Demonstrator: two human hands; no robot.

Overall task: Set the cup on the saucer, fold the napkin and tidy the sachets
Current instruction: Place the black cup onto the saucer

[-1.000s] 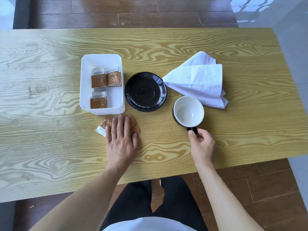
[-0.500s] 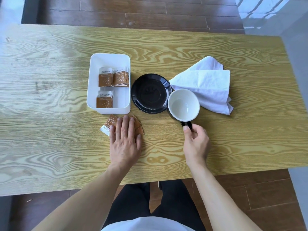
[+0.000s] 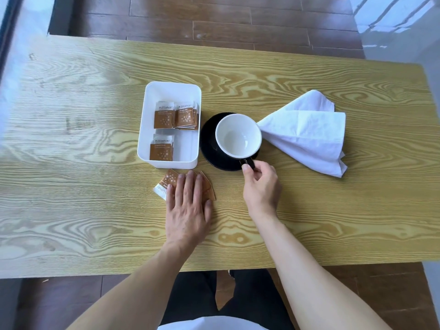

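The cup (image 3: 238,135), black outside and white inside, is over the black saucer (image 3: 208,144); whether it rests on it I cannot tell. My right hand (image 3: 260,186) pinches its black handle at the near side. My left hand (image 3: 189,208) lies flat, fingers together, on a few loose brown sachets (image 3: 166,183) just in front of the white box (image 3: 152,129). Several more sachets (image 3: 175,119) lie inside that box. A crumpled white napkin (image 3: 307,132) lies to the right of the saucer.
Everything is on a wooden table (image 3: 71,163) with yellow grain. Its near edge runs just above my lap. A dark wood floor shows beyond the far edge.
My right hand has carried the cup by its handle to the left, from the table beside the napkin to over the saucer. My left hand has stayed on the loose sachets.
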